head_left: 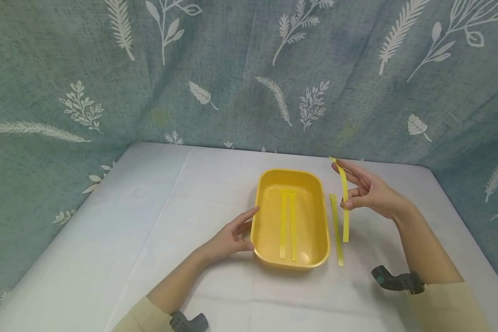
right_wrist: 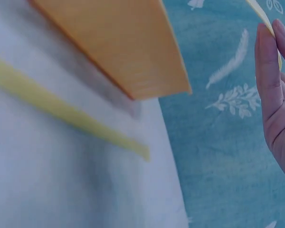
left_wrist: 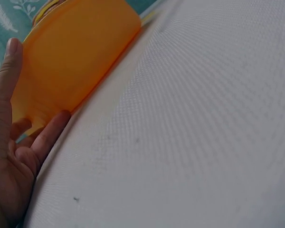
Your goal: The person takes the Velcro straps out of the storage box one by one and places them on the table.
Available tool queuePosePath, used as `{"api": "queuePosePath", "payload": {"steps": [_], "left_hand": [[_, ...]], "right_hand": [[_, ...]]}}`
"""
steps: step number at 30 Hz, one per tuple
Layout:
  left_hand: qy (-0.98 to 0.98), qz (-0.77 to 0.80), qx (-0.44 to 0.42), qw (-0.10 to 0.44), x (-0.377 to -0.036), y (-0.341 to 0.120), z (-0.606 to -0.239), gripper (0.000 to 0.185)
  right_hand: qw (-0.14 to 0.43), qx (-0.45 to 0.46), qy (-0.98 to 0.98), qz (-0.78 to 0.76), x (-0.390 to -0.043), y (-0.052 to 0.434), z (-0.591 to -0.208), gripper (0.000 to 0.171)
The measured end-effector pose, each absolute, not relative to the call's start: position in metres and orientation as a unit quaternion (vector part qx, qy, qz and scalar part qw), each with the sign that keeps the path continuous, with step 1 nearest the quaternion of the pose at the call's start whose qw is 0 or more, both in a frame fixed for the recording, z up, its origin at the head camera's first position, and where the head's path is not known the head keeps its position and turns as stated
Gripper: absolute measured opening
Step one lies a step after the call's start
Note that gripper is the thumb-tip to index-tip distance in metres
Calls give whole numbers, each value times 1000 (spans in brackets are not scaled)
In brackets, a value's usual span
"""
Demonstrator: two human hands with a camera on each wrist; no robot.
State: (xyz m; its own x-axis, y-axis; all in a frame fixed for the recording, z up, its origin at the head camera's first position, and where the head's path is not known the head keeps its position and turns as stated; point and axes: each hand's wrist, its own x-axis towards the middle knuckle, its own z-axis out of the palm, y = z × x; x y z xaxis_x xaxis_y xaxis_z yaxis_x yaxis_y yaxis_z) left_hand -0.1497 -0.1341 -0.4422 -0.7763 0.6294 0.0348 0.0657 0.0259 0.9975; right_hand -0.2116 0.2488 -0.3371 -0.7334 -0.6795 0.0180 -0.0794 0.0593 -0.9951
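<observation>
A yellow plastic tray with raised walls stands on the white cloth. Two thin yellow cable straps lie side by side on its floor, slotted heads toward the back. My left hand touches the tray's left wall with fingers and thumb spread; the left wrist view shows the thumb against that wall. To the right of the tray, my right hand pinches another yellow strap, raised and slightly bent. One more strap lies on the cloth between the tray and that hand.
White cloth covers the table. Behind it hangs a green-blue curtain with white leaf prints, which also borders both sides. A dark wrist device sits on the right forearm, another on the left.
</observation>
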Motion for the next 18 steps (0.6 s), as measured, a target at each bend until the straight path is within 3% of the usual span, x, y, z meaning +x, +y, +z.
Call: {"api": "queuePosePath", "payload": {"steps": [10, 18], "left_hand": [[686, 648, 245, 221, -144, -132, -427, 87], [680, 653, 252, 219, -148, -134, -439, 87]], "right_hand": [[242, -232, 709, -620, -197, 272, -361, 94], [253, -208, 725, -606, -186, 282, -378, 96]]}}
